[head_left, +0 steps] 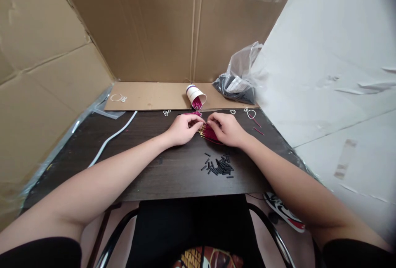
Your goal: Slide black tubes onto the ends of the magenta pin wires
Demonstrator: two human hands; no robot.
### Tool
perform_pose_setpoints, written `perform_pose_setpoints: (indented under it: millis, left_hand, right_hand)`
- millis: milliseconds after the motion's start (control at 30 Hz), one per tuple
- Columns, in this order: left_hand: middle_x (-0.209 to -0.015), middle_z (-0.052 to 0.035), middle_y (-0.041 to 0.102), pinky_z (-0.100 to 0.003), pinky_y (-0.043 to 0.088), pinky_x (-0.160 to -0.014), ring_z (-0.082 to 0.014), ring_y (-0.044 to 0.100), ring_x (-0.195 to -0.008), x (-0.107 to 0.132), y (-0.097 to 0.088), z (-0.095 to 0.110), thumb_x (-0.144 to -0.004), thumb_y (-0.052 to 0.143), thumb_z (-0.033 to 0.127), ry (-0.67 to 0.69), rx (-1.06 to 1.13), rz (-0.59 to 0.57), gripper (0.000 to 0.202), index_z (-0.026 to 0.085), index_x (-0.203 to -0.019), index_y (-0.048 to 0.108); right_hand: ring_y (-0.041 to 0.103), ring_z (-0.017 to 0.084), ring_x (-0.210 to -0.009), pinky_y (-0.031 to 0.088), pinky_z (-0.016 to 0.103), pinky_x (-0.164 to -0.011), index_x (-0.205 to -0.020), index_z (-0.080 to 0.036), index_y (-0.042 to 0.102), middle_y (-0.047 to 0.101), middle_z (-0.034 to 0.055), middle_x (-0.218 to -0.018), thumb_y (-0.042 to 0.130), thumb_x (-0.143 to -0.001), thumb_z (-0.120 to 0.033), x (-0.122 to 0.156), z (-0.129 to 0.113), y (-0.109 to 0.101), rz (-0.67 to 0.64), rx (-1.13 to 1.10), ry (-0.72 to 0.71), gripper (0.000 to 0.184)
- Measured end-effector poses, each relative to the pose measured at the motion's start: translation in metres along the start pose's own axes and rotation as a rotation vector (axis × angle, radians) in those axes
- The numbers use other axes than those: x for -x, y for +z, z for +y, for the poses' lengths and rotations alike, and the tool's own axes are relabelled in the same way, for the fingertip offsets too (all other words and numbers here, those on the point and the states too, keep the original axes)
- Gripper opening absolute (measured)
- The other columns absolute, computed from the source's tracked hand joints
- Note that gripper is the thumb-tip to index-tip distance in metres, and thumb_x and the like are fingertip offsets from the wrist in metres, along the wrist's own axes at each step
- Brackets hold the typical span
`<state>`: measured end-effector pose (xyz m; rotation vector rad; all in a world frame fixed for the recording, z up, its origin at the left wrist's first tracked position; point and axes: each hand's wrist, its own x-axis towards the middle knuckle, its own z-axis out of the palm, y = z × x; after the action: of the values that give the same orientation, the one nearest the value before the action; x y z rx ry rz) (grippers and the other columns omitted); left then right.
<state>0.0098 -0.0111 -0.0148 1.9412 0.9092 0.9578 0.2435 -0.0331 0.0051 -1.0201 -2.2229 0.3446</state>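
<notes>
My left hand point(182, 129) and my right hand point(227, 129) meet over a bundle of magenta wires with gold tips point(208, 132) on the dark wooden table point(148, 164). Both hands have their fingers curled; the right hand grips the bundle and the left hand pinches at its gold ends. A pile of several short black tubes point(220, 166) lies just in front of the right hand. A tipped white paper cup point(195, 95) behind the hands spills more magenta wires.
A clear plastic bag of black pieces point(239, 79) sits at the back right. Small white rings point(118, 98) lie on a cardboard sheet point(148, 94). A white cable point(113, 136) crosses the table's left. Cardboard walls surround the table. A sneaker point(284, 211) lies on the floor.
</notes>
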Motion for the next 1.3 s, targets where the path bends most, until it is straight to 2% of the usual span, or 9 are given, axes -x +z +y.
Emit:
perform_pose_setpoints:
  millis: [467, 633, 800, 867, 967, 1067, 1167, 1300]
  left_hand:
    - [-0.097, -0.0093, 0.083, -0.036, 0.059, -0.077, -0.0201, 0.071, -0.082, 0.002, 0.0, 0.003, -0.102, 0.069, 0.032, 0.001, 0.0, -0.007, 0.023, 0.016, -0.108, 0.084]
    - [-0.096, -0.0092, 0.082, -0.035, 0.058, -0.079, -0.0203, 0.072, -0.084, 0.003, 0.002, 0.003, -0.097, 0.077, 0.034, -0.019, 0.039, -0.003, 0.022, 0.015, -0.108, 0.082]
    - [-0.093, -0.0071, 0.082, -0.034, 0.056, -0.077, -0.0191, 0.07, -0.08, 0.005, 0.001, 0.008, -0.098, 0.076, 0.033, 0.018, -0.038, 0.019, 0.018, 0.017, -0.102, 0.084]
    - [-0.09, -0.006, 0.082, -0.034, 0.055, -0.076, -0.0183, 0.069, -0.077, 0.005, -0.002, 0.011, -0.097, 0.076, 0.031, 0.041, -0.076, 0.051, 0.017, 0.017, -0.099, 0.084]
    - [-0.084, -0.0049, 0.079, -0.033, 0.052, -0.073, -0.0171, 0.064, -0.071, 0.002, -0.012, 0.013, -0.097, 0.074, 0.029, 0.08, -0.202, 0.177, 0.015, 0.017, -0.093, 0.082]
    - [-0.086, -0.006, 0.078, -0.035, 0.052, -0.078, -0.0182, 0.064, -0.075, -0.003, -0.025, 0.009, -0.095, 0.072, 0.025, 0.133, -0.386, 0.31, 0.013, 0.018, -0.087, 0.079]
    - [-0.086, -0.0071, 0.077, -0.037, 0.052, -0.081, -0.0202, 0.064, -0.078, -0.008, -0.036, 0.001, -0.093, 0.071, 0.023, 0.136, -0.499, 0.34, 0.012, 0.018, -0.084, 0.076]
    - [-0.082, -0.0075, 0.073, -0.039, 0.051, -0.081, -0.0216, 0.062, -0.077, -0.01, -0.042, -0.008, -0.089, 0.072, 0.023, 0.081, -0.59, 0.288, 0.01, 0.019, -0.079, 0.074]
  right_hand:
    - [0.063, 0.02, -0.076, 0.046, 0.033, -0.076, -0.094, -0.022, 0.062, 0.072, 0.0054, -0.086, 0.055, -0.111, -0.025, 0.0, -0.001, 0.001, -0.014, -0.014, 0.016, 0.019]
    - [0.062, 0.019, -0.075, 0.045, 0.033, -0.074, -0.094, -0.021, 0.063, 0.071, 0.0048, -0.085, 0.055, -0.11, -0.027, 0.0, -0.002, 0.003, -0.014, -0.03, 0.012, 0.019]
    - [0.061, 0.019, -0.074, 0.046, 0.034, -0.074, -0.093, -0.021, 0.063, 0.071, 0.004, -0.084, 0.056, -0.111, -0.029, 0.0, -0.003, 0.003, -0.008, -0.033, -0.012, 0.022]
    - [0.062, 0.02, -0.077, 0.047, 0.035, -0.076, -0.096, -0.021, 0.064, 0.072, 0.0049, -0.087, 0.056, -0.112, -0.031, 0.0, -0.003, 0.001, 0.004, -0.03, 0.001, 0.02]
    - [0.063, 0.023, -0.086, 0.05, 0.039, -0.08, -0.113, -0.021, 0.064, 0.072, 0.0099, -0.104, 0.061, -0.109, -0.033, 0.0, 0.0, -0.001, 0.097, -0.008, 0.05, 0.013]
    - [0.063, 0.027, -0.095, 0.052, 0.043, -0.085, -0.129, -0.02, 0.059, 0.066, 0.0154, -0.12, 0.064, -0.105, -0.033, -0.001, 0.006, -0.004, 0.205, 0.036, 0.077, 0.028]
    - [0.062, 0.029, -0.1, 0.051, 0.046, -0.088, -0.123, -0.021, 0.058, 0.065, 0.015, -0.119, 0.065, -0.102, -0.028, -0.002, 0.011, -0.008, 0.199, 0.061, 0.069, 0.023]
    - [0.062, 0.027, -0.093, 0.049, 0.042, -0.085, -0.1, -0.023, 0.058, 0.066, 0.0085, -0.099, 0.067, -0.095, -0.019, -0.003, 0.011, -0.014, 0.035, 0.069, 0.023, 0.011]
